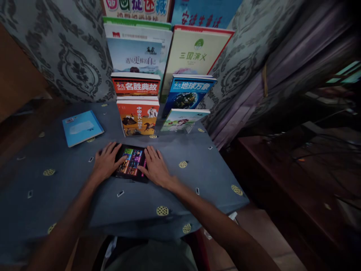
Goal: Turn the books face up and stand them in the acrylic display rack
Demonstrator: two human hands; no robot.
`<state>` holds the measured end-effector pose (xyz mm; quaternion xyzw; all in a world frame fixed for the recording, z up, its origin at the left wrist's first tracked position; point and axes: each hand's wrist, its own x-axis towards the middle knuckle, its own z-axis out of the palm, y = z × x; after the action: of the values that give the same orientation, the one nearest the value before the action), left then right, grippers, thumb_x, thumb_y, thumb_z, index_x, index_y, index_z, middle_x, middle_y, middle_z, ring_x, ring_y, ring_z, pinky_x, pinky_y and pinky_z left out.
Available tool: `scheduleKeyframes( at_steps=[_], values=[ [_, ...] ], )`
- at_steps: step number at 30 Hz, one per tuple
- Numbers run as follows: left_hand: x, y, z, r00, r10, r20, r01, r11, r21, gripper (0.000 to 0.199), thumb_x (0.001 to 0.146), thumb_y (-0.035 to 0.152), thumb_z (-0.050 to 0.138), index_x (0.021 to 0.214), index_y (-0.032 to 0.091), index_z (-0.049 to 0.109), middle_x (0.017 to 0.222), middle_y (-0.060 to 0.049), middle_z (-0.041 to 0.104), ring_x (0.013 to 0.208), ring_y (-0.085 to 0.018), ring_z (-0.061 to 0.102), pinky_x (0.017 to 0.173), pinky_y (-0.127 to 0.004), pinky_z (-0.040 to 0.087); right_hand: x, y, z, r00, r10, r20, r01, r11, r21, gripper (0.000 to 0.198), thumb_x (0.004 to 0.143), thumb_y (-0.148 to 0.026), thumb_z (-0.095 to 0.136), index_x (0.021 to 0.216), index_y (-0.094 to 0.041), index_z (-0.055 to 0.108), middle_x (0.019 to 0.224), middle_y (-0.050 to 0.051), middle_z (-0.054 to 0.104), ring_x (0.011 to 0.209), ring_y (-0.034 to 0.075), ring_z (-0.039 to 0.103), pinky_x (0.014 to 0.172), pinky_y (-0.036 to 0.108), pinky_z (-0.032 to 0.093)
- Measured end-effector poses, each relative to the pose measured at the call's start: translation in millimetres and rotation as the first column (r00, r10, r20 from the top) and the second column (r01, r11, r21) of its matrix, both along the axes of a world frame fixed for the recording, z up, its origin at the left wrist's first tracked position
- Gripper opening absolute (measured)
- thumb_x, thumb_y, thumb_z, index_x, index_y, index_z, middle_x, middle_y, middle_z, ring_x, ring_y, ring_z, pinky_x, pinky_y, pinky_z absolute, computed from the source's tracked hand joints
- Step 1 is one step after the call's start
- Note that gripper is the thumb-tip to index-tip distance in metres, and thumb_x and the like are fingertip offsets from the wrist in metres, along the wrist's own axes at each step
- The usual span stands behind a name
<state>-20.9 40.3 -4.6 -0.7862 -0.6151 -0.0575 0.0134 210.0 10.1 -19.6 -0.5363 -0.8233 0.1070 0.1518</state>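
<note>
A flat, black, rectangular thing with rows of small colourful pictures [132, 162] lies on the cloth-covered table [180, 188] in front of me; whether it is a book, a case or a tablet I cannot tell. On its left edge rests my left hand [106, 162], fingers stretched out and thumb over the pictures. Across from it, my right hand [155, 165] lies flat along the right edge, its thumb also reaching onto the pictures. Both hands are open and touch the thing without wrapping round it. To the upper left of my left hand lies a light-blue book [82, 128].
At the table's back, books stand in tiers, among them an orange book [138, 117], a green-and-white book [183, 119] and a blue globe-cover book [189, 94]. Patterned curtains [81, 56] hang behind. Right of the table is a dark red cabinet [270, 180] with cables on it.
</note>
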Motion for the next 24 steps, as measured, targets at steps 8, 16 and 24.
scheduleKeyframes(
  at_steps=[8, 16, 24],
  values=[
    [-6.6, -1.6, -15.9, 0.997, -0.043, 0.062, 0.040, 0.998, 0.048, 0.066, 0.101, 0.053, 0.037, 0.150, 0.009, 0.045, 0.159, -0.019, 0.041, 0.150, -0.033, 0.034, 0.120, -0.049, 0.034, 15.5, -18.2, 0.0, 0.998, 0.070, 0.003, -0.070, 0.996, 0.048, 0.092, 0.093, -0.073, 0.045, 0.154, -0.005, 0.036, 0.161, 0.028, 0.032, 0.152, 0.040, 0.026, 0.121, 0.064, 0.023],
    [2.7, -25.3, -13.3, 0.994, -0.103, 0.045, 0.102, 0.995, 0.010, 0.062, 0.102, 0.051, 0.034, 0.150, 0.013, 0.044, 0.162, -0.015, 0.038, 0.152, -0.031, 0.032, 0.121, -0.051, 0.032, 22.3, -75.4, -2.0, 0.997, 0.083, 0.002, -0.083, 0.996, 0.036, 0.107, 0.080, -0.079, 0.059, 0.154, -0.005, 0.036, 0.159, 0.032, 0.032, 0.150, 0.046, 0.026, 0.119, 0.069, 0.021],
    [18.0, -37.2, -9.6, 0.993, -0.102, 0.051, 0.101, 0.995, 0.021, 0.061, 0.103, 0.047, 0.035, 0.151, 0.010, 0.041, 0.161, -0.016, 0.040, 0.150, -0.030, 0.035, 0.119, -0.050, 0.035, 3.1, -124.1, -3.2, 0.999, -0.041, 0.001, 0.041, 0.999, 0.033, 0.098, 0.076, -0.069, 0.073, 0.151, -0.014, 0.042, 0.157, 0.031, 0.037, 0.145, 0.047, 0.034, 0.114, 0.072, 0.026]
  ],
)
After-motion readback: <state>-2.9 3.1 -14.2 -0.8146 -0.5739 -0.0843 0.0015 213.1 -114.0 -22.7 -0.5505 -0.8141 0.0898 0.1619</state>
